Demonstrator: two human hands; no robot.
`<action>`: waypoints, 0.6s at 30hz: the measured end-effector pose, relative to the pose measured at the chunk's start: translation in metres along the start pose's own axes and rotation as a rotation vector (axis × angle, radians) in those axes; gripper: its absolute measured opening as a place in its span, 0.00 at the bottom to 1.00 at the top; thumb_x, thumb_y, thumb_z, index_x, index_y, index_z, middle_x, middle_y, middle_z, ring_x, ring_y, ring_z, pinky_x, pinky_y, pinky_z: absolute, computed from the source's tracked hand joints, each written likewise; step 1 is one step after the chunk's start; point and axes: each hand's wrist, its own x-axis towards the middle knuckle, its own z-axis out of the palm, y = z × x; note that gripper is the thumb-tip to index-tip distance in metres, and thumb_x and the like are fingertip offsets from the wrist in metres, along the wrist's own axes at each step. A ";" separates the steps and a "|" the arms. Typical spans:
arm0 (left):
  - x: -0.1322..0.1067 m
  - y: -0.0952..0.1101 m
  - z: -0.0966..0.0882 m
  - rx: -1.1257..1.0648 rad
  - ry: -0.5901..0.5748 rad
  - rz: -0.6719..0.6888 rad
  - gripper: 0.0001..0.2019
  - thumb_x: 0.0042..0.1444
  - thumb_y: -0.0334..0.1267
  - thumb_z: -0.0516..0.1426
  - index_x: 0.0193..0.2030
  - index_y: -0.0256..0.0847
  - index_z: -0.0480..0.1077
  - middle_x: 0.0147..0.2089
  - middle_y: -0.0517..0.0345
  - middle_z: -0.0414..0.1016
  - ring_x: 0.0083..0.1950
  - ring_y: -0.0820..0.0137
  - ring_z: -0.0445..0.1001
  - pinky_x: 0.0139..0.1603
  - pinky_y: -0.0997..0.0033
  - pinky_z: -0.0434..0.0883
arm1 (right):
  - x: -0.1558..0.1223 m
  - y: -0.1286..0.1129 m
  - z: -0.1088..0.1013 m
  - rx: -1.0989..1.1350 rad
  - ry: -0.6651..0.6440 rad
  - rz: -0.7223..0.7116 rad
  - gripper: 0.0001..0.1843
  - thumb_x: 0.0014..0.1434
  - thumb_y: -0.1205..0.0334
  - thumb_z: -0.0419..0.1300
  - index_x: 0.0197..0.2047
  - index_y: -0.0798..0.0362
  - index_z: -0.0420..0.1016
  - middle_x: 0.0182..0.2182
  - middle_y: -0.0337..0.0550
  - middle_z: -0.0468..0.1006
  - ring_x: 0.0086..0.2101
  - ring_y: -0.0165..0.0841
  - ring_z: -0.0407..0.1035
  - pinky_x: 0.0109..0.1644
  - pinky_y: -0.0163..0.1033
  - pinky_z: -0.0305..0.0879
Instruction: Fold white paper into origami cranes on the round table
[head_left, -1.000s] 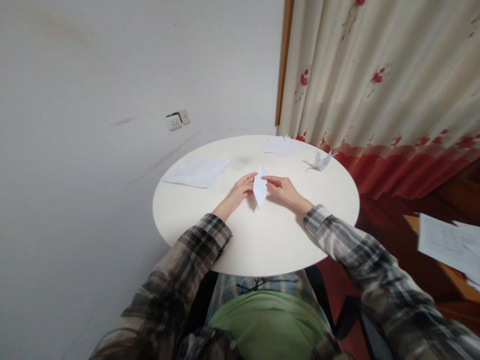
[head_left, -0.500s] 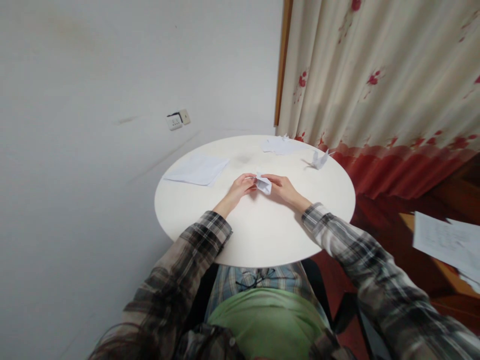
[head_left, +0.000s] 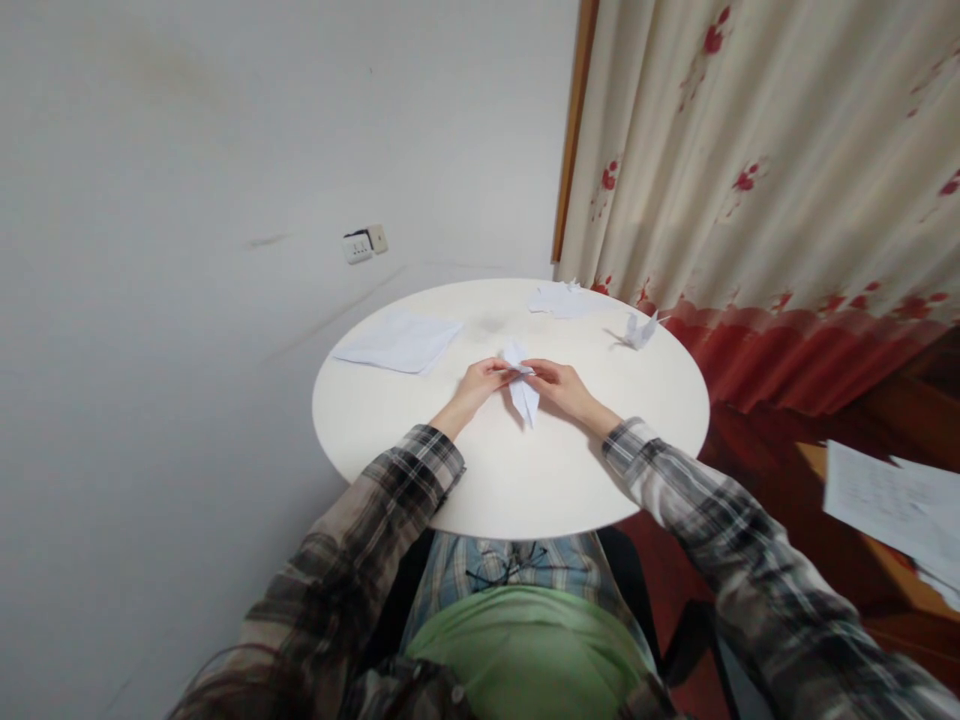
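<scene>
Between my two hands, just above the middle of the round white table [head_left: 525, 490], is a piece of folded white paper [head_left: 524, 402]. Its long pointed flap reaches down toward me, and another part sticks up beyond my fingers. My left hand [head_left: 481, 383] pinches its left edge with thumb and fingers closed. From the other side, my right hand [head_left: 561, 385] grips the right edge in the same way. My fingertips hide the centre of the folds. A finished-looking origami crane [head_left: 637, 331] stands apart near the table's right rim.
Flat white sheets [head_left: 401, 341] lie at the table's left. More paper [head_left: 559, 300] is at the far edge, with a small folded piece on it. A wall socket [head_left: 358, 248], a flowered curtain [head_left: 750, 200] and written papers [head_left: 885, 500] on a low wooden surface surround the table.
The folded paper was compact, with an opening facing me; now it is spread longer, one point down toward me and one up. Both hands still grip it at its sides.
</scene>
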 end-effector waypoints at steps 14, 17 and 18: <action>0.000 0.008 0.004 -0.028 0.162 0.061 0.20 0.29 0.46 0.68 0.26 0.33 0.72 0.27 0.55 0.75 0.30 0.70 0.72 0.38 0.68 0.69 | 0.020 -0.002 0.025 0.428 0.334 0.152 0.12 0.41 0.56 0.64 0.25 0.55 0.70 0.20 0.35 0.71 0.23 0.27 0.64 0.29 0.33 0.60; 0.001 0.009 0.005 -0.013 0.172 0.066 0.21 0.29 0.47 0.68 0.26 0.33 0.72 0.27 0.54 0.76 0.30 0.70 0.73 0.38 0.67 0.69 | 0.023 -0.002 0.027 0.433 0.362 0.172 0.13 0.40 0.54 0.64 0.24 0.55 0.68 0.18 0.34 0.69 0.22 0.26 0.62 0.28 0.33 0.58; 0.001 0.009 0.005 -0.011 0.167 0.066 0.21 0.30 0.48 0.67 0.26 0.33 0.72 0.27 0.54 0.76 0.30 0.70 0.73 0.38 0.67 0.70 | 0.023 -0.001 0.027 0.432 0.370 0.178 0.13 0.40 0.54 0.64 0.24 0.55 0.68 0.18 0.33 0.69 0.22 0.26 0.62 0.27 0.33 0.58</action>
